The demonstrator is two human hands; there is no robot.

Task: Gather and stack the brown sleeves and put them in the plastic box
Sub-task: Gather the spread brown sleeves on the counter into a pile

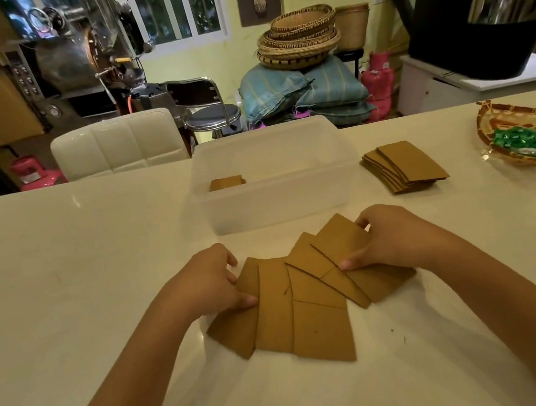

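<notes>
**A:** status on the sleeves?

**B:** gather step, mid-way. Fan of brown sleeves (302, 296) lies flat on the white counter (64, 283), overlapping, right in front of the person. Left hand (210, 281) sits on the fan's 9 o'clock edge, thumb and fingers pinching the outermost sleeve. Right hand (391, 242) is at 2 o'clock, thumb on top, fingers curled round the far edge of the top sleeve. Hands well apart, one per end of the fan.

**A:** box?

**B:** clear plastic box (278, 201) at 12 o'clock from the fan, just beyond it, lid off. A few sleeves already inside (226, 182), against its left end. Can't tell how many.

**A:** anything else left?

**B:** yes, 2nd pile of sleeves (404, 166) on the counter at 3 o'clock from the box, loosely stacked, not touched. Woven tray w/ green packets (526, 140) farther right, not part of the job.

**A:** next move?

**B:** my guess: push both hands inward to close the fan into one stack, square the edges, then lift it over the near wall into the box. Sleeves are thin and slippery-looking; prob need even pressure from both sides or the middle ones buckle up or slide out.
</notes>
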